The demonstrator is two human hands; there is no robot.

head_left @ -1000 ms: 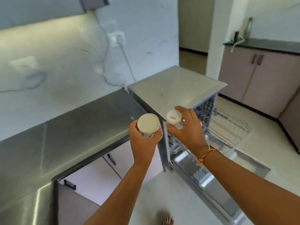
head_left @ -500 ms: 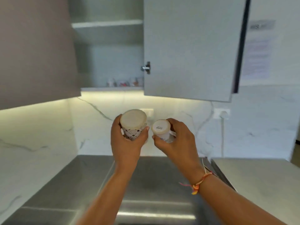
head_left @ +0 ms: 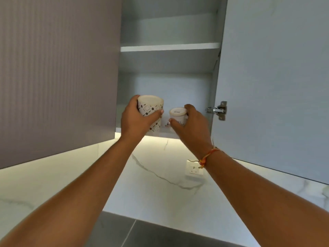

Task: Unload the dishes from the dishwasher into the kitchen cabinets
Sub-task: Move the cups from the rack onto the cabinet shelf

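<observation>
My left hand (head_left: 136, 120) grips a patterned cream cup (head_left: 151, 107) held upside down, its base toward me. My right hand (head_left: 190, 125) grips a smaller white cup (head_left: 178, 114), also base up. Both cups are raised in front of the bottom shelf of the open wall cabinet (head_left: 169, 49). A few small items (head_left: 166, 124) sit on that bottom shelf between my hands, mostly hidden. The dishwasher is out of view.
The cabinet door (head_left: 274, 82) stands open on the right, with a metal hinge (head_left: 218, 110) near my right hand. A closed ribbed door (head_left: 57, 77) flanks the left. Below are a marble backsplash with a wall socket (head_left: 194, 169) and a steel counter (head_left: 142, 232).
My view has swung from the dishwasher up to the wall cabinet. Both hands have lifted the cups from counter height to the bottom shelf opening.
</observation>
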